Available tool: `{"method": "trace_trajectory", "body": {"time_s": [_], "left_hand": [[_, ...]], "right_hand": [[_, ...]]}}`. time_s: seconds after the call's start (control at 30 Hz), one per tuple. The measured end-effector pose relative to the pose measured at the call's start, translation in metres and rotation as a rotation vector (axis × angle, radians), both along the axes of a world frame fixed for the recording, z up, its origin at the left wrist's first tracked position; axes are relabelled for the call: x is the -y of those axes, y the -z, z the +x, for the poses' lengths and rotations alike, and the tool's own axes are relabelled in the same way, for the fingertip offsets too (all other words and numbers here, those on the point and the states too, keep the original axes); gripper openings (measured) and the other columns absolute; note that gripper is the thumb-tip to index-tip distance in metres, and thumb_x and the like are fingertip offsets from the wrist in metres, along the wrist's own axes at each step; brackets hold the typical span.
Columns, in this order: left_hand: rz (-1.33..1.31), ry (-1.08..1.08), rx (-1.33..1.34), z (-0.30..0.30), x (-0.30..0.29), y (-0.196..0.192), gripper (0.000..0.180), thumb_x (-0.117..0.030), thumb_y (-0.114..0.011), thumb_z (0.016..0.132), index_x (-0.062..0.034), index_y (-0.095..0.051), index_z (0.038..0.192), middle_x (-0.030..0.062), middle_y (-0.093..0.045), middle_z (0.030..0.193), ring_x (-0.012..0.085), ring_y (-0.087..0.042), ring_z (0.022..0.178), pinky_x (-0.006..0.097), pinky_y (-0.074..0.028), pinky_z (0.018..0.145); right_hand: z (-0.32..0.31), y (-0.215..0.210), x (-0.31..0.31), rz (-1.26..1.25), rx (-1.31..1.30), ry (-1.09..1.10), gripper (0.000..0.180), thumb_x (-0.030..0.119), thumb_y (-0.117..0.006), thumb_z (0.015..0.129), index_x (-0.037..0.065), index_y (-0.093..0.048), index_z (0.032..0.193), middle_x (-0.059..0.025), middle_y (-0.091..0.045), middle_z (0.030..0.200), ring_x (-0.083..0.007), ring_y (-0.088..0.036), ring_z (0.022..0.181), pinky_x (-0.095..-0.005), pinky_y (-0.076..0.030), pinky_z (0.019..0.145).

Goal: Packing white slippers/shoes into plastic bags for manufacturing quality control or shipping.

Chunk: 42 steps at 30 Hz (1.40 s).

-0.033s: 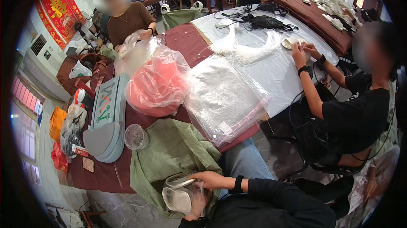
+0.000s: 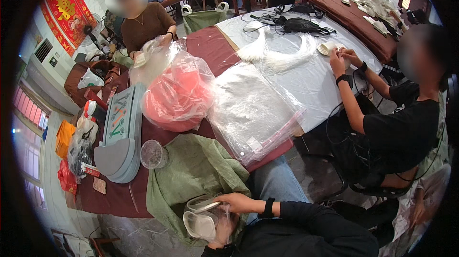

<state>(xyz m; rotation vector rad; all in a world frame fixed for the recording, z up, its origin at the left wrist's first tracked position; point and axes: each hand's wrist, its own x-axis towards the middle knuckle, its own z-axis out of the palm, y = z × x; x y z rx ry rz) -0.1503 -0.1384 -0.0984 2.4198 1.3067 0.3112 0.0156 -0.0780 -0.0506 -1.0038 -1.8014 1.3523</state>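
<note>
both hands [image 2: 229, 214] around clear cup [image 2: 201, 216]

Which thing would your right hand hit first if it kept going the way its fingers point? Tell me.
The right hand points left, fingers on a clear plastic container. Beyond it, likely the green cloth, though depth is unclear.

Bright, even daylight comes from the windows [image 2: 26, 156] on the left. Fisheye bending curves the edges inside a black rim; faces are blurred.
</note>
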Motion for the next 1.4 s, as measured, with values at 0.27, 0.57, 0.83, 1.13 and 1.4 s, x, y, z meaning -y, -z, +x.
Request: {"method": "trace_trajectory", "body": {"time_s": [0.27, 0.57, 0.83, 1.13, 1.4], "left_hand": [[0.139, 0.042, -0.089, -0.005, 0.003, 0.003, 0.064, -0.035, -0.063, 0.079, 0.0010, -0.042, 0.127, 0.0253, -0.047, 0.121, 0.0405, -0.043, 0.116, 0.051, -0.033, 0.097], [0.160, 0.075, -0.203, -0.010, 0.006, 0.007, 0.065, -0.036, -0.061, 0.081, 0.0006, -0.040, 0.130, 0.0246, -0.045, 0.126, 0.0421, -0.042, 0.117, 0.053, -0.031, 0.098], [-0.056, -0.033, -0.141, -0.012, 0.004, 0.020, 0.062, -0.035, -0.060, 0.082, 0.0012, -0.040, 0.129, 0.0264, -0.044, 0.125, 0.0415, -0.043, 0.115, 0.049, -0.035, 0.096], [-0.245, -0.109, 0.223, 0.010, 0.001, -0.045, 0.056, -0.027, -0.061, 0.084, 0.0001, -0.041, 0.129, 0.0251, -0.043, 0.127, 0.0413, -0.043, 0.116, 0.048, -0.033, 0.099], [-0.146, 0.070, 0.224, 0.014, -0.012, -0.077, 0.046, -0.021, -0.059, 0.086, -0.0025, -0.044, 0.126, 0.0227, -0.048, 0.123, 0.0389, -0.046, 0.111, 0.045, -0.037, 0.095]], "right_hand": [[-0.001, 0.004, 0.001, -0.016, 0.008, -0.005, 0.030, 0.022, -0.059, 0.087, 0.007, -0.057, 0.114, -0.0174, -0.064, 0.095, -0.0368, -0.061, 0.086, -0.0414, -0.048, 0.072], [0.002, -0.001, -0.001, -0.066, 0.018, -0.027, 0.030, 0.020, -0.057, 0.087, 0.008, -0.056, 0.114, -0.0181, -0.064, 0.096, -0.0378, -0.060, 0.088, -0.0424, -0.047, 0.074], [-0.003, 0.005, 0.000, -0.051, 0.025, -0.030, 0.032, 0.020, -0.058, 0.086, 0.010, -0.056, 0.116, -0.0181, -0.064, 0.096, -0.0376, -0.061, 0.086, -0.0426, -0.047, 0.073], [-0.004, -0.006, 0.002, 0.003, 0.033, -0.026, 0.031, 0.019, -0.059, 0.089, 0.007, -0.058, 0.118, -0.0162, -0.064, 0.107, -0.0319, -0.062, 0.095, -0.0360, -0.049, 0.080], [0.020, -0.049, -0.010, -0.113, -0.357, 0.322, 0.029, 0.013, -0.059, 0.089, 0.000, -0.058, 0.115, -0.0103, -0.066, 0.102, -0.0101, -0.059, 0.090, -0.0264, -0.048, 0.080]]}}
